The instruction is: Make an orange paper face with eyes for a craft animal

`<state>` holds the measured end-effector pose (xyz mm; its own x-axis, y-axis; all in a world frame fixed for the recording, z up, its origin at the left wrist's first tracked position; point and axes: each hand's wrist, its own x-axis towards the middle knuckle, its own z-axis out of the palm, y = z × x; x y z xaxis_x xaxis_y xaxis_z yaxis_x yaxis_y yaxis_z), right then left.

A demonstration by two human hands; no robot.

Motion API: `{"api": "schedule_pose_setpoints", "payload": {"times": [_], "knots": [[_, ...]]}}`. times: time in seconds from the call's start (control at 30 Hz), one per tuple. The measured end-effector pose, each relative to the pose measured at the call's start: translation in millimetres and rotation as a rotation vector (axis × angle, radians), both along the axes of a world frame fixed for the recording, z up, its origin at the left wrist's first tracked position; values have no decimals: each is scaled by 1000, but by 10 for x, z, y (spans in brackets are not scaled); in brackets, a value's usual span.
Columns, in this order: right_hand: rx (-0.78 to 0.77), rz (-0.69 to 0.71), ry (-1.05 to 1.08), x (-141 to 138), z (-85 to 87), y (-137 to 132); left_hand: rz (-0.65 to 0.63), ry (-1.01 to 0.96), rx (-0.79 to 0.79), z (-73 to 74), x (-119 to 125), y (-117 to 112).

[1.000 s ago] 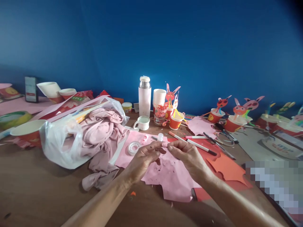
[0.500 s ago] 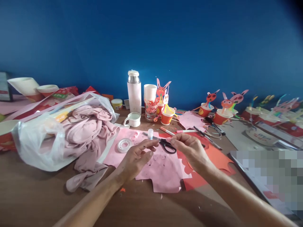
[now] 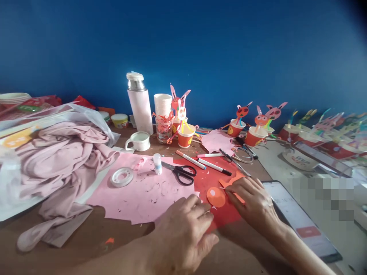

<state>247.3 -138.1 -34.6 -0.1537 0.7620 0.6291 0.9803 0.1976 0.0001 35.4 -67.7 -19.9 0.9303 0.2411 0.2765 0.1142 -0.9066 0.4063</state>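
My left hand lies palm down on the table edge, fingers stretched out toward an orange paper circle on the red paper sheet. On the circle's right side my right hand rests with fingers extended, fingertips touching the orange paper there. Neither hand grips anything that I can see. Black-handled scissors lie just beyond, next to a small glue bottle. A pink paper sheet and a tape roll sit to the left.
Marker pens lie behind the scissors. A white flask, white mug and stacked cups stand at the back. Paper-cup animal figures line the right. A phone lies at right; pink cloth in a plastic bag at left.
Both hands dropped from a raised pinch in front of me to the table by the orange circle. The camera view shifted right and down.
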Motion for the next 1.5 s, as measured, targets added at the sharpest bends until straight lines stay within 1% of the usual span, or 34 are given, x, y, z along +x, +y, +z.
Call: {"api": "schedule_pose_setpoints", "payload": {"times": [0.1, 0.2, 0.33, 0.47, 0.57, 0.73, 0.97, 1.13, 1.33, 1.5], "knots": [[-12, -21, -34, 13, -57, -39, -25, 14, 132, -67, 170, -33], [-71, -37, -33, 28, -80, -72, -48, 47, 198, -131, 280, -13], [-137, -39, -61, 40, -110, -69, -47, 24, 222, -246, 349, 35], [-135, -32, -94, 65, -174, -25, -73, -3, 280, -392, 389, 81], [-136, -22, -116, 90, -217, 5, -87, -32, 337, -462, 421, 106], [-168, -11, -105, 102, -227, 19, -37, -157, 412, -490, 463, 124], [-172, -4, -79, 103, -256, 8, -3, -234, 427, -575, 484, 125], [-166, -15, -74, 96, -238, 21, 14, -213, 440, -614, 477, 117], [-214, -21, -68, 82, -223, 17, 10, -174, 428, -620, 467, 106], [-217, -15, -69, 87, -243, 18, 15, -192, 433, -605, 469, 98]]}}
